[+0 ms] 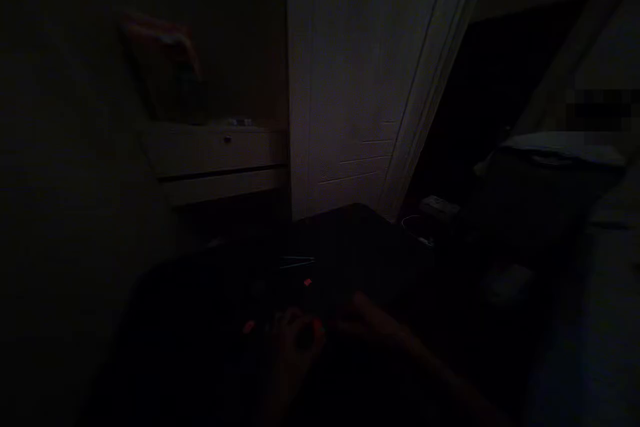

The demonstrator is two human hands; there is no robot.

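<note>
The scene is very dark. My left hand is low in the middle, its fingers curled around something I cannot make out; a reddish patch shows at its fingertips. Just to its right, my right hand reaches in with thumb and fingers apart, and I see nothing between them. Both hands are over a dark surface. One small red piece lies beyond my hands, another red piece left of my left hand. Farther back, two thin pale strips form a narrow V.
Behind the dark surface stands a pale panelled door or cabinet front. A drawer unit is at the back left. On the right are a dark chair-like shape, a small box and a thin white cable.
</note>
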